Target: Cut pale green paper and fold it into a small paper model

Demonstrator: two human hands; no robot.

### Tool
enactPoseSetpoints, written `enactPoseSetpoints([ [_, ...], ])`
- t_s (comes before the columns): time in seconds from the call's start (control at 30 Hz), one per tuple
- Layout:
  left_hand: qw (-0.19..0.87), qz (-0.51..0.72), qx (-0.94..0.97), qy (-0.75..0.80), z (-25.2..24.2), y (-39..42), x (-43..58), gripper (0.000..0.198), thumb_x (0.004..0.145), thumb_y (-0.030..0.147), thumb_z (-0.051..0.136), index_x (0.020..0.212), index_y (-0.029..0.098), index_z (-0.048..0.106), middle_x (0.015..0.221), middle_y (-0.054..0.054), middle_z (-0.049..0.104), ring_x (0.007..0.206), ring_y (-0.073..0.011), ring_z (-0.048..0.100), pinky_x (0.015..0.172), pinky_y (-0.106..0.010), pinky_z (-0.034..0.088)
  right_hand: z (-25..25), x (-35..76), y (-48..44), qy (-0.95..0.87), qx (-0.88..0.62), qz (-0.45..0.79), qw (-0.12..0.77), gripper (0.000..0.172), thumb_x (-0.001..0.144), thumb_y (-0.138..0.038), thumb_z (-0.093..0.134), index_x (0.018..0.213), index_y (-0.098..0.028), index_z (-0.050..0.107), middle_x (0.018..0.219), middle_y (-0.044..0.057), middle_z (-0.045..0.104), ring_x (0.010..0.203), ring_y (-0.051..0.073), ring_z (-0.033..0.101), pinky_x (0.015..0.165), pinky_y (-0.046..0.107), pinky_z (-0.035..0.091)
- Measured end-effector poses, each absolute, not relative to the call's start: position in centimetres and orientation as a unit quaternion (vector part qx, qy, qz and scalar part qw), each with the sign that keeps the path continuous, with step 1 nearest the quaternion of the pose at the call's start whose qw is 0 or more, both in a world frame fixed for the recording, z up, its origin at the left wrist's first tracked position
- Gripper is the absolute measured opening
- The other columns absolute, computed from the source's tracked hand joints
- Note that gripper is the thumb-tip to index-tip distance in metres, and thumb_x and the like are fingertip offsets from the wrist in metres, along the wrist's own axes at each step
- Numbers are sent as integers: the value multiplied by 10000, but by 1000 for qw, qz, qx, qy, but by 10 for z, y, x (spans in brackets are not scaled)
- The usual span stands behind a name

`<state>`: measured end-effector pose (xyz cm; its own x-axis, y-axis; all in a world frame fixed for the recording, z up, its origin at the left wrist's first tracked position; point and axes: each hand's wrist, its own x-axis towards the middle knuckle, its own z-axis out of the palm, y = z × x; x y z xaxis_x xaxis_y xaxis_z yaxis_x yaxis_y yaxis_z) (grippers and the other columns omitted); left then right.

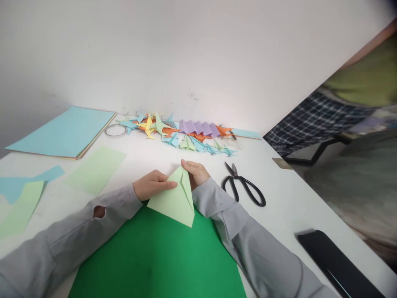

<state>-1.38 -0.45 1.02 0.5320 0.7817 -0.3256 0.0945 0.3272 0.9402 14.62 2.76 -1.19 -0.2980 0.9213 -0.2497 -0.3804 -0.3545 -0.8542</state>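
Observation:
A pale green sheet of paper [172, 203], partly folded, is held up in front of me over a dark green sheet [155, 256]. My left hand [153, 185] is closed on its left side, thumb lying flat across the front. At the top corner my right hand [196, 171] pinches the paper between thumb and fingers. A folded flap runs down the right side of the piece. Most fingers of both hands are hidden behind the paper or turned away.
Black-handled scissors [240, 182] lie right of my hands, a black phone-like slab [338, 265] nearer the front. Folded paper figures [186, 134] line the wall. A stack of coloured paper [65, 130], a metal ring [115, 130] and green paper [97, 169] are leftward. A person [350, 91] is beyond the right edge.

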Motion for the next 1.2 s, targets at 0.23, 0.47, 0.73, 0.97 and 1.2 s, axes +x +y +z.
enactPoseSetpoints([
  [0.23,696,275,533,395,13,-7,-17,377,658,482,651,548,123,683,575,-85,654,490,-146,562,456,-245,405,-15,151,36,-311,-398,718,478,352,468,-407,809,496,-165,554,432,-17,567,411,119,507,436,260,431],
  [0.47,697,285,532,388,13,-5,-16,310,615,418,700,620,113,653,565,-35,602,491,-128,532,459,-234,393,-15,145,28,-358,-384,707,473,364,529,-433,773,475,-161,538,409,-26,539,364,91,466,372,228,359],
  [0.73,569,474,533,409,1,-1,-16,235,662,343,675,756,128,695,743,-38,585,695,-159,548,634,-284,449,-16,145,19,-422,-359,664,502,255,537,-392,760,588,-180,626,499,-38,570,454,99,489,468,237,389],
  [0.97,249,572,629,464,1,2,-22,108,684,268,648,725,199,720,661,-12,491,627,-118,474,549,-229,392,-24,147,17,-619,-398,342,585,97,683,-291,664,756,-264,722,672,2,492,637,129,485,564,272,401],
  [1.2,220,538,664,471,2,-10,-20,209,761,225,540,869,191,715,566,5,598,460,-83,482,521,-221,413,-23,150,6,-703,-440,143,540,283,808,-208,484,999,-257,686,567,-1,520,537,134,456,585,292,428],
])
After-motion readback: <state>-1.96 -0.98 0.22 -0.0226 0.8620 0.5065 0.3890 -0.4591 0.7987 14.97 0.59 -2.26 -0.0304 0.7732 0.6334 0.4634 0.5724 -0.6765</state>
